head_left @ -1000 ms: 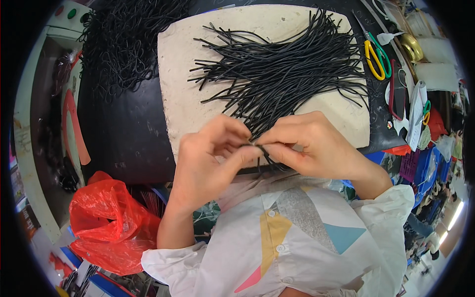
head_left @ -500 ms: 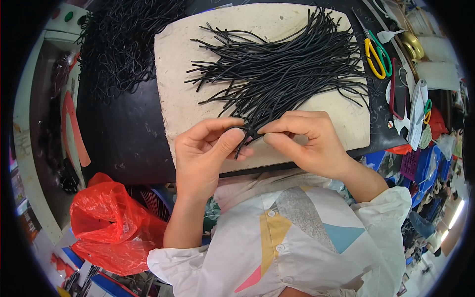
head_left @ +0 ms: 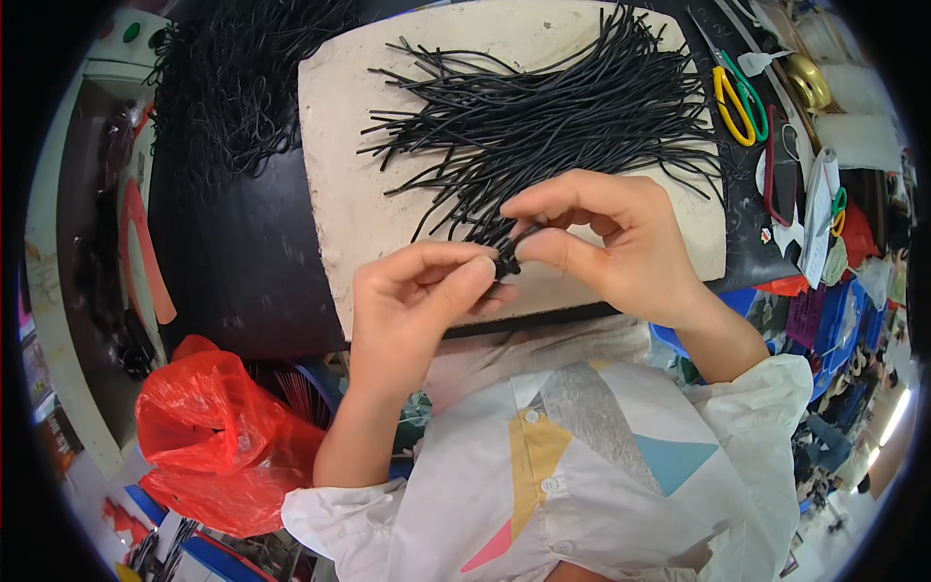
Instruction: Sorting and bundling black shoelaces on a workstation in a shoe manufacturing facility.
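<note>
My left hand point(head_left: 412, 301) pinches a small knotted piece of black cord point(head_left: 506, 264) between thumb and forefinger. On its other side, my right hand point(head_left: 626, 238) has thumb and forefinger closed on a short end of the same cord; the fingertips partly hide the knot. Just beyond both hands, a spread of cut black cords point(head_left: 562, 116) lies on a cream board point(head_left: 335, 107). Its nearest ends reach almost to my fingers, and I cannot tell whether the held piece is separate from them.
A tangled heap of black cord point(head_left: 233, 97) lies at the far left of the black table point(head_left: 242, 262). Scissors with yellow and green handles point(head_left: 734, 105) rest right of the board, near a dark red-edged phone-like object point(head_left: 779, 175). A red plastic bag point(head_left: 228, 436) stands at lower left.
My right hand has risen and turned, its forefinger now arching above the knot with a cord end in the pinch. My left hand has shifted slightly right, still gripping the cord.
</note>
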Demonstrator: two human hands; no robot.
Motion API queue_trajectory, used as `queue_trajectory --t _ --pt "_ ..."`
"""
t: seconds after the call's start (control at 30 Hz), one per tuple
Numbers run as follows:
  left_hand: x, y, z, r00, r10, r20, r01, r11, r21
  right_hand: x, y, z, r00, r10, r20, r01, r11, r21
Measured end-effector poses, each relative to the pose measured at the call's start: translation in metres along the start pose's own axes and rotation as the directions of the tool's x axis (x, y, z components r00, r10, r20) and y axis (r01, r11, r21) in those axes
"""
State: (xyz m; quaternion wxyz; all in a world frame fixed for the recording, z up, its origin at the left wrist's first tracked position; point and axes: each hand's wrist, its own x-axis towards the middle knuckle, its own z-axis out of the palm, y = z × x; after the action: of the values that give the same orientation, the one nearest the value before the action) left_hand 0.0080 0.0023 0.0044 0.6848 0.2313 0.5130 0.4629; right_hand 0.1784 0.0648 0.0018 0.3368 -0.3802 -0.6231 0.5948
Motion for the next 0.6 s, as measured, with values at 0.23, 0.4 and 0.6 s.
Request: queue_trajectory --t 0.23,0.4,0.6 --pt "0.002 -0.003 -0.005 0.991 -0.123 0.048 0.13 0.971 -0.2 -0.001 0.001 0.0 0.998 0.041 0.057 -0.042 0.999 0.023" --pt "0.002 -0.008 -0.001 1.0 0.009 -0.023 -0.011 0.997 -0.082 -0.003 0.003 0.003 0.994 0.091 0.057 -0.093 0.995 0.03" --pt "0.001 -0.013 0.0 0.988 0.15 -0.041 -0.145 0.985 0.098 0.001 0.0 -0.003 0.966 -0.148 0.211 0.225 0.885 -0.407"
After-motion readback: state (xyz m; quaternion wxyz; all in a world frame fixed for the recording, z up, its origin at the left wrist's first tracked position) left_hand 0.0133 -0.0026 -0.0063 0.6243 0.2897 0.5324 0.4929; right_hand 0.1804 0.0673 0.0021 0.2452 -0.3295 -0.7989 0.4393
